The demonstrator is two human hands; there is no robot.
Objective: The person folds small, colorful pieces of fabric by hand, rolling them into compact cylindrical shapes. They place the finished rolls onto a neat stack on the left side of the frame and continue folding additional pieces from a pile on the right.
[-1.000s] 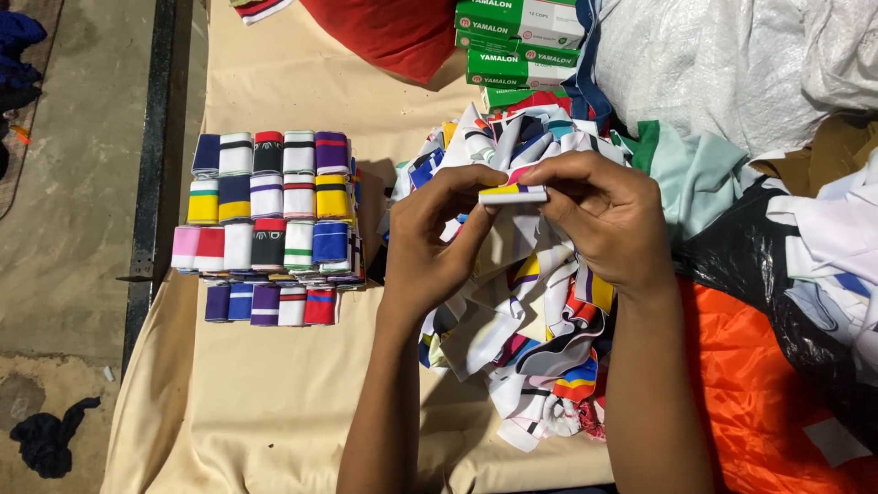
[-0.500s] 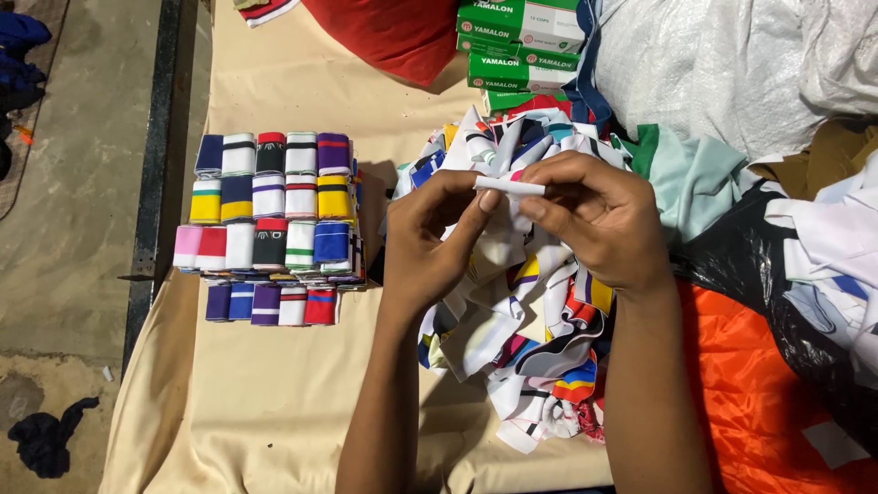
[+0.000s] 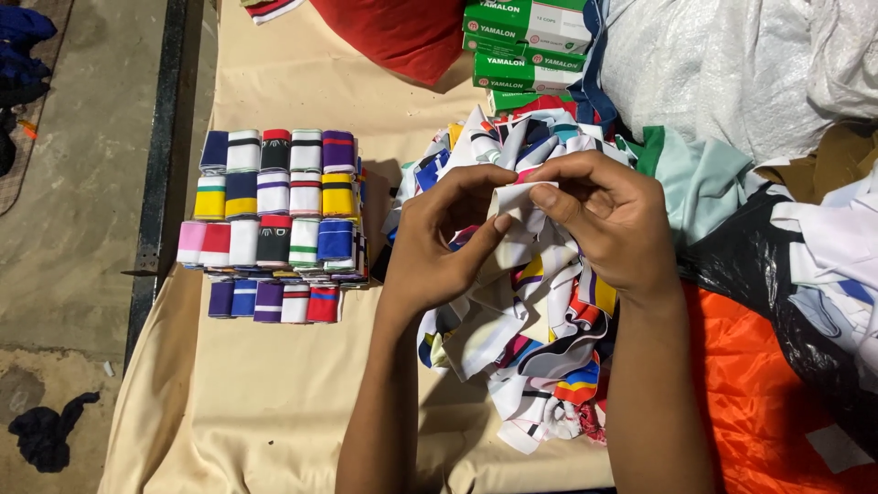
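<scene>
White cloth strip [image 3: 514,203], earlier stretched flat, now folded between both hands.

Cloth pretty much everywhere here

Matt beige table cover [image 3: 274,402], smooth printed fabric scraps [image 3: 540,338], glossy black plastic bag [image 3: 759,274] on the right, woven white sack [image 3: 732,64] at the far side.

The setting is a small garment or textile workshop. A work table covered with beige cloth [image 3: 274,402] carries neat rows of folded striped knit fabric bands [image 3: 274,220] and a loose heap of multicoloured printed fabric strips [image 3: 530,366]. Stacked green cardboard boxes [image 3: 526,41] stand at the far edge. A white woven sack [image 3: 732,64] lies alongside. The bare concrete floor [image 3: 73,229] is stained.
</scene>
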